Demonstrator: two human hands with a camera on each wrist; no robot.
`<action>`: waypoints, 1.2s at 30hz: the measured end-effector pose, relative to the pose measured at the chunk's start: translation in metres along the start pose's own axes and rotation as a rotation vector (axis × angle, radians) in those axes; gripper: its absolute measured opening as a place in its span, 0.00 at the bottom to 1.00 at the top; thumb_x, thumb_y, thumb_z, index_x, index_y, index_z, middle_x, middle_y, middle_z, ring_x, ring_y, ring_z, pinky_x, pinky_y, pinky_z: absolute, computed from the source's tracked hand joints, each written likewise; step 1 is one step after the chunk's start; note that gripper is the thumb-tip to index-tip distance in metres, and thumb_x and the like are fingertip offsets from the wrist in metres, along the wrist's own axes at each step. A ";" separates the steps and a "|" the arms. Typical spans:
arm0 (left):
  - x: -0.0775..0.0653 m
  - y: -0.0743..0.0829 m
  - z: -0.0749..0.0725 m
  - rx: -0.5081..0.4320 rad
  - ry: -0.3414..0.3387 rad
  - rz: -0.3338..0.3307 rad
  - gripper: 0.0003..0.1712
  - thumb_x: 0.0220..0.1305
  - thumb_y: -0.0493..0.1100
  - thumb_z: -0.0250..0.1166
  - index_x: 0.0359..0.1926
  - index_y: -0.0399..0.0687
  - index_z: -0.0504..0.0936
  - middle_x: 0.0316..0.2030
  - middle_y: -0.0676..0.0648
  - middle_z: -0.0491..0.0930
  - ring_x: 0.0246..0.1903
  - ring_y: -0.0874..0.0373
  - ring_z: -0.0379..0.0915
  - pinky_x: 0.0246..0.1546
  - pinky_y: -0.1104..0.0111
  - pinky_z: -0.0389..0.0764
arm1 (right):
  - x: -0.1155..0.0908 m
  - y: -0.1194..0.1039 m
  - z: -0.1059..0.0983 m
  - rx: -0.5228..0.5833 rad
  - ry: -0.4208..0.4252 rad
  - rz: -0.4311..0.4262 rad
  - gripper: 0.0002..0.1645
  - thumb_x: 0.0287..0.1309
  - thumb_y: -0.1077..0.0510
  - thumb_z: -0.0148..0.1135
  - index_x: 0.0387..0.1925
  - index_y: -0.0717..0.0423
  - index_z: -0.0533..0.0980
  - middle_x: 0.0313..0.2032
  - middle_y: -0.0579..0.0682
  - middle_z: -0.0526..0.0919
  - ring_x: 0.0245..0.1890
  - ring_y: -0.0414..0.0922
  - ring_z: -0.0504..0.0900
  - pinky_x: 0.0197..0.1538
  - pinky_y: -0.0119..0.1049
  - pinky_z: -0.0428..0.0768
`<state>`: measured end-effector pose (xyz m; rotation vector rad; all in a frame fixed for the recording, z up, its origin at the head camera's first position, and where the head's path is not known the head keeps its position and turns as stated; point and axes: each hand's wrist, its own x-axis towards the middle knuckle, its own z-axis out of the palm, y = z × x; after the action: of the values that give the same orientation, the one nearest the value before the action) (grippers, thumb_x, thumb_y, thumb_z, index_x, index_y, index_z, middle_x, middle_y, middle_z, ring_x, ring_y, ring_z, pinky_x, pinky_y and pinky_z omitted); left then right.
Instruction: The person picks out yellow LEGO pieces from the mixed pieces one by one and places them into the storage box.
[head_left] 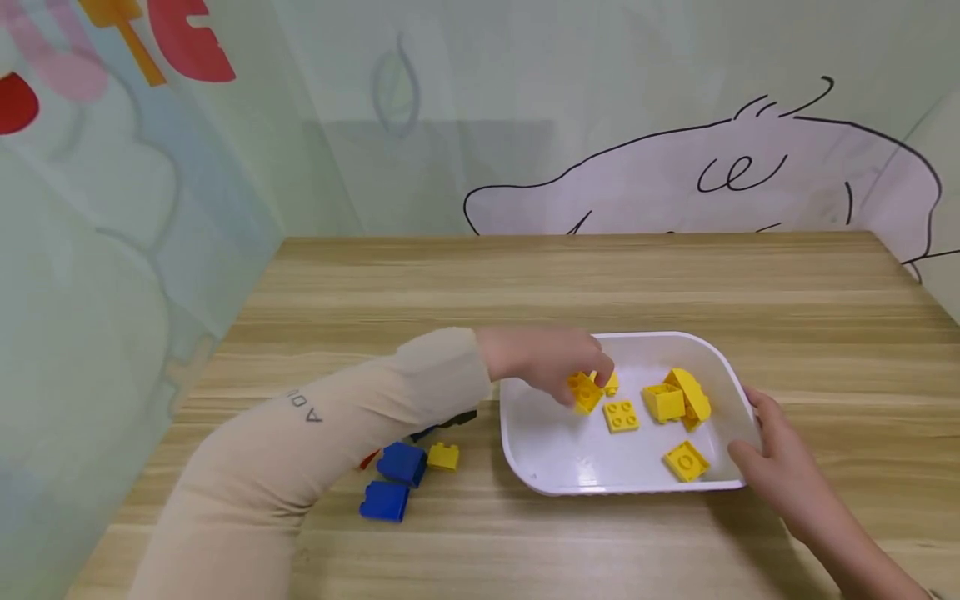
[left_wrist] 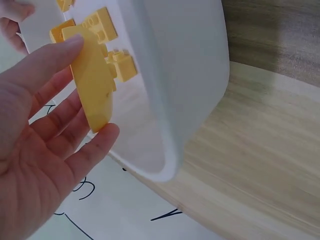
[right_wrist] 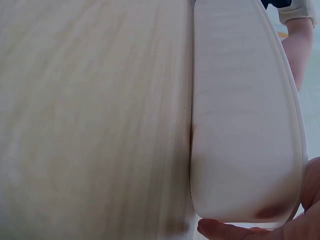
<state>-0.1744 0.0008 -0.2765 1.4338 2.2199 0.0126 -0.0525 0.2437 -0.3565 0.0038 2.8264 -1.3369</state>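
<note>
Reaching across from the left, my left hand [head_left: 547, 358] pinches a yellow toy building block [head_left: 585, 392] between thumb and fingers, inside the left half of a white plastic bin [head_left: 555, 463]. From the left wrist, this block [left_wrist: 92, 82] shows a smooth, curved-edged face. My right hand [head_left: 780, 454] grips the bin's right end, thumb at the rim and fingers outside the wall. Within the bin lie a flat studded yellow block [head_left: 621, 416], a boxy yellow block [head_left: 664, 403] against a rounded one [head_left: 693, 396], and a square yellow block [head_left: 686, 462] near the front right.
Left of the bin on the wooden table [head_left: 600, 283], two blue blocks [head_left: 402, 463] lie beside a small yellow block [head_left: 443, 456]. A dark piece [head_left: 459, 419] and a red piece [head_left: 368, 459] are partly hidden by the left sleeve. Printed walls [head_left: 420, 175] border the table.
</note>
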 end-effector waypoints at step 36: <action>0.025 -0.014 0.023 -0.033 -0.031 0.027 0.21 0.50 0.42 0.64 0.47 0.50 0.73 0.44 0.52 0.73 0.42 0.59 0.63 0.47 0.76 0.63 | 0.000 0.000 0.000 -0.005 0.006 -0.004 0.34 0.50 0.72 0.44 0.60 0.72 0.47 0.48 0.76 0.66 0.40 0.62 0.70 0.36 0.52 0.75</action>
<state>-0.1851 0.0099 -0.3107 1.4373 2.1658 0.0356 -0.0525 0.2440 -0.3562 0.0021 2.8361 -1.3330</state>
